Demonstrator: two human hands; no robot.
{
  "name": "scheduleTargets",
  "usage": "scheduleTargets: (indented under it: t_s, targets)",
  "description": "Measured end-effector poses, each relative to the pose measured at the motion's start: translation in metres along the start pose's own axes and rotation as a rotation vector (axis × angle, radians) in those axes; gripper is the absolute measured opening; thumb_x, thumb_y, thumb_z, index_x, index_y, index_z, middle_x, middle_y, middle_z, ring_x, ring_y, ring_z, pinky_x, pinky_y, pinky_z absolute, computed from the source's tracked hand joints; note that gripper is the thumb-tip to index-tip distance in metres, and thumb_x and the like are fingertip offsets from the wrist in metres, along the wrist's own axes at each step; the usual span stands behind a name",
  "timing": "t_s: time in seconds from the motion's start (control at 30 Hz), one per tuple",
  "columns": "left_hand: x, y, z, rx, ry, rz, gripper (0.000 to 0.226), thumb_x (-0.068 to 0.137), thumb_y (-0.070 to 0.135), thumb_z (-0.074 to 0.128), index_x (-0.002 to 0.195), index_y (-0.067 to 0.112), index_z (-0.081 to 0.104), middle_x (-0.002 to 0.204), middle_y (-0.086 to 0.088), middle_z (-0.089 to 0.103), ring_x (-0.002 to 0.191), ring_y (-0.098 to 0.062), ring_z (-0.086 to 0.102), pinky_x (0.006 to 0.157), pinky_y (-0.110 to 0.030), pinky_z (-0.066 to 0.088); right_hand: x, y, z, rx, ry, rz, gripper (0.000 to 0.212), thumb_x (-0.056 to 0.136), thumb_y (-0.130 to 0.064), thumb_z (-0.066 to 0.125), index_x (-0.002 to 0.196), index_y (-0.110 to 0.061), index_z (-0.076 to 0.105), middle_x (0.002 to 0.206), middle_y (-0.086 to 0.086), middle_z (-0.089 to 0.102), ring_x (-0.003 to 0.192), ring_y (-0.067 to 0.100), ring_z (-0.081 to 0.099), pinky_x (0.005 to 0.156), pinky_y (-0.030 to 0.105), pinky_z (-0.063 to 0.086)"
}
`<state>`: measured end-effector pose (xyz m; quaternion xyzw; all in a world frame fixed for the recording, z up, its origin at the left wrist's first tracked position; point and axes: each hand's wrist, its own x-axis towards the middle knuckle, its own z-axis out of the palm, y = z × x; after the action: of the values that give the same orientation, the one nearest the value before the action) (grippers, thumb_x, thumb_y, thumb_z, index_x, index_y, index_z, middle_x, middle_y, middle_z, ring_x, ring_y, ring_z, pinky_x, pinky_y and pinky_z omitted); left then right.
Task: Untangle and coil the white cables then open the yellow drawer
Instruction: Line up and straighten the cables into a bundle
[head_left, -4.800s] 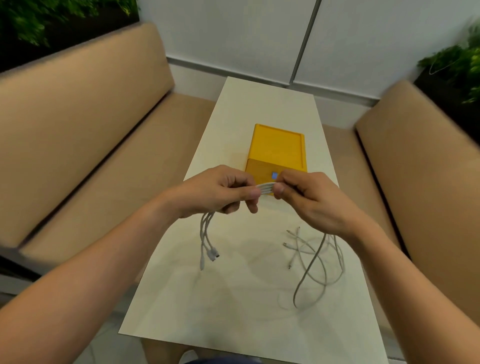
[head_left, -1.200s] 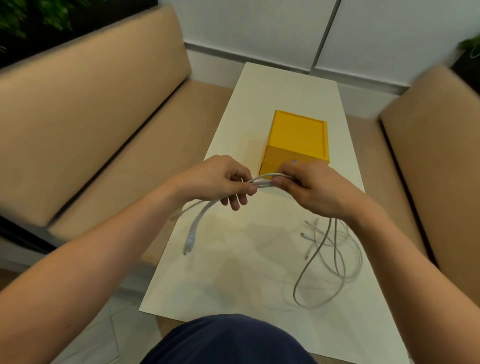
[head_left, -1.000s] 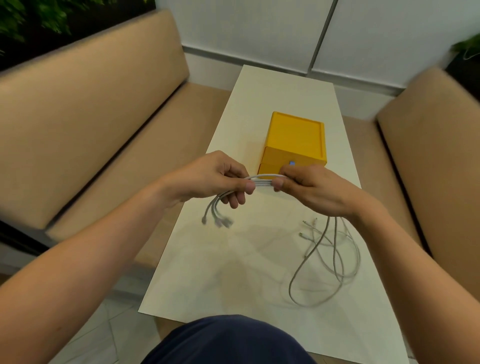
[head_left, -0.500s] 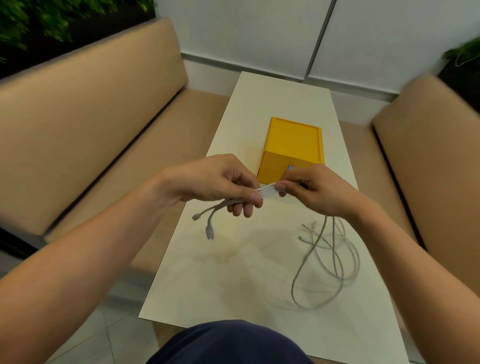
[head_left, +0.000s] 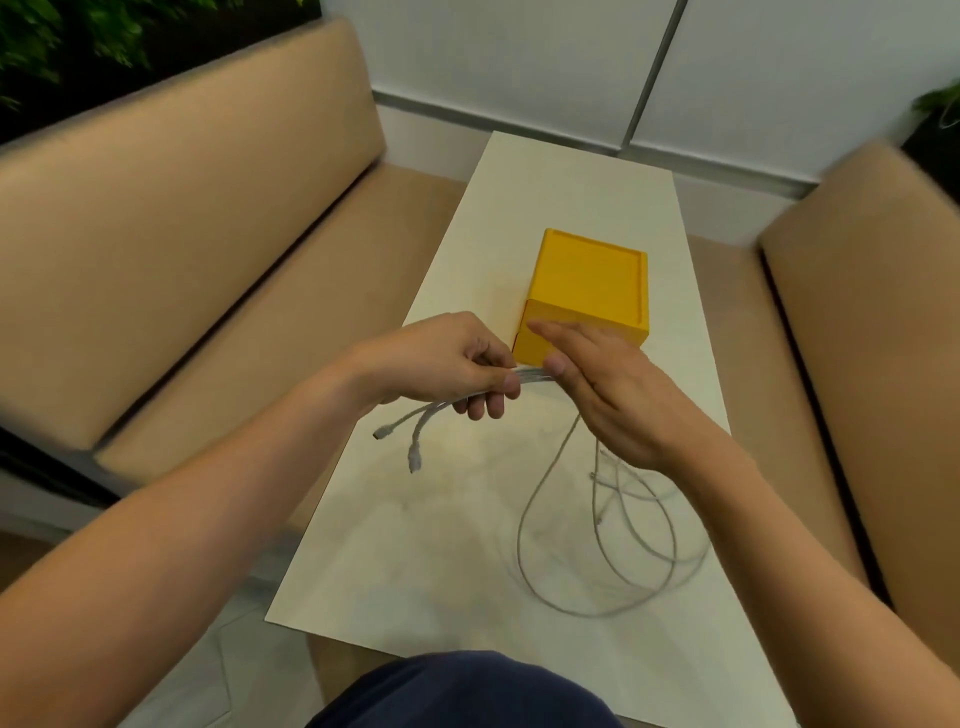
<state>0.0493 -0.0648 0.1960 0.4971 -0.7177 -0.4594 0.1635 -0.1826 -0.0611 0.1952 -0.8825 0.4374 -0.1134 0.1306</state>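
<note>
Head view, centre frame: your left hand (head_left: 457, 369) pinches the bundled white cables (head_left: 535, 375); your right hand (head_left: 618, 395), fingers straight, rests over them. Loose loops lie lower right on the table (head_left: 415, 571). Yellow drawer (head_left: 592, 283): just above your hands.

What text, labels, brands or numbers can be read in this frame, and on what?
None readable.
The yellow plastic drawer box shows plain faces, and the right hand partly hides its front.
The thin white cables and their plug ends are blurred, with no markings discernible.
</note>
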Motion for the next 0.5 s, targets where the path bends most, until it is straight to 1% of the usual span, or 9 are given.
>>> scheduleTargets:
  t_s: [0.07, 0.1, 0.13, 0.17, 0.2, 0.27, 0.33, 0.43, 0.5]
  targets:
    - [0.002, 0.003, 0.005, -0.013, 0.002, 0.015, 0.018, 0.101, 0.024, 0.065, 0.095, 0.012, 0.077, 0.082, -0.004, 0.078, 0.069, -0.013, 0.07, 0.065, -0.026, 0.055, 0.0, -0.001, 0.007, 0.025, -0.085, -0.002, 0.049, 0.109, -0.049, 0.023, 0.144, -0.026, 0.049, 0.13, -0.005, 0.065, 0.121, 0.017, 0.055, 0.116, 0.045, 0.032]
    - [0.003, 0.004, 0.007, -0.023, 0.006, 0.017, 0.018, 0.101, 0.025, 0.065, 0.094, 0.013, 0.077, 0.083, -0.004, 0.078, 0.071, -0.014, 0.072, 0.066, -0.026, 0.056, -0.001, 0.0, 0.01, 0.028, -0.121, 0.011, 0.042, 0.11, -0.047, 0.025, 0.129, -0.026, 0.055, 0.114, -0.006, 0.068, 0.107, 0.018, 0.06, 0.111, 0.046, 0.037]
    - [0.004, 0.004, 0.01, -0.018, 0.018, 0.014, 0.017, 0.101, 0.025, 0.065, 0.094, 0.015, 0.078, 0.084, -0.003, 0.078, 0.074, -0.014, 0.074, 0.069, -0.027, 0.057, -0.001, 0.003, 0.012, 0.044, -0.13, 0.031, 0.033, 0.11, -0.044, 0.029, 0.113, -0.025, 0.056, 0.097, -0.008, 0.066, 0.091, 0.018, 0.06, 0.097, 0.045, 0.046]
    - [0.006, 0.004, 0.014, 0.007, 0.036, 0.01, 0.017, 0.101, 0.026, 0.066, 0.095, 0.016, 0.078, 0.084, -0.002, 0.079, 0.076, -0.013, 0.076, 0.071, -0.028, 0.059, -0.002, 0.007, 0.013, 0.058, -0.114, 0.045, 0.027, 0.11, -0.041, 0.033, 0.101, -0.025, 0.054, 0.086, -0.009, 0.06, 0.08, 0.018, 0.056, 0.081, 0.045, 0.049]
    - [0.008, 0.004, 0.018, 0.047, 0.06, 0.007, 0.018, 0.101, 0.028, 0.066, 0.095, 0.017, 0.078, 0.084, 0.0, 0.079, 0.077, -0.011, 0.076, 0.074, -0.029, 0.061, -0.003, 0.011, 0.013, 0.056, -0.096, 0.044, 0.025, 0.11, -0.038, 0.036, 0.096, -0.024, 0.052, 0.08, -0.01, 0.056, 0.074, 0.017, 0.053, 0.07, 0.043, 0.047]
    - [0.011, 0.005, 0.027, 0.098, 0.116, 0.007, 0.024, 0.1, 0.036, 0.066, 0.094, 0.017, 0.078, 0.083, 0.003, 0.079, 0.077, -0.008, 0.076, 0.076, -0.027, 0.061, -0.006, 0.016, 0.01, 0.023, -0.064, 0.003, 0.021, 0.109, -0.034, 0.038, 0.094, -0.026, 0.05, 0.077, -0.015, 0.05, 0.069, 0.011, 0.049, 0.06, 0.035, 0.041]
    - [0.011, 0.007, 0.034, 0.021, 0.142, 0.009, 0.028, 0.1, 0.037, 0.066, 0.091, 0.014, 0.077, 0.082, 0.0, 0.079, 0.076, -0.012, 0.077, 0.074, -0.024, 0.059, -0.01, 0.022, 0.004, 0.038, -0.036, -0.029, 0.019, 0.109, -0.034, 0.039, 0.093, -0.03, 0.049, 0.074, -0.02, 0.047, 0.068, 0.005, 0.047, 0.058, 0.029, 0.034]
    - [0.005, 0.008, 0.037, -0.264, 0.056, -0.001, 0.021, 0.103, 0.026, 0.062, 0.103, 0.01, 0.075, 0.092, -0.008, 0.079, 0.08, -0.021, 0.076, 0.077, -0.026, 0.058, -0.013, 0.036, -0.002, 0.088, 0.012, -0.052, 0.022, 0.107, -0.038, 0.036, 0.089, -0.031, 0.048, 0.072, -0.016, 0.049, 0.066, 0.008, 0.048, 0.056, 0.037, 0.039]
    - [0.003, 0.007, 0.042, -0.358, 0.009, -0.047, 0.019, 0.104, 0.02, 0.058, 0.111, 0.009, 0.072, 0.1, -0.011, 0.078, 0.087, -0.024, 0.077, 0.083, -0.032, 0.06, -0.014, 0.041, -0.003, 0.076, 0.012, -0.058, 0.024, 0.106, -0.04, 0.036, 0.09, -0.03, 0.051, 0.073, -0.012, 0.052, 0.066, 0.012, 0.05, 0.057, 0.042, 0.044]
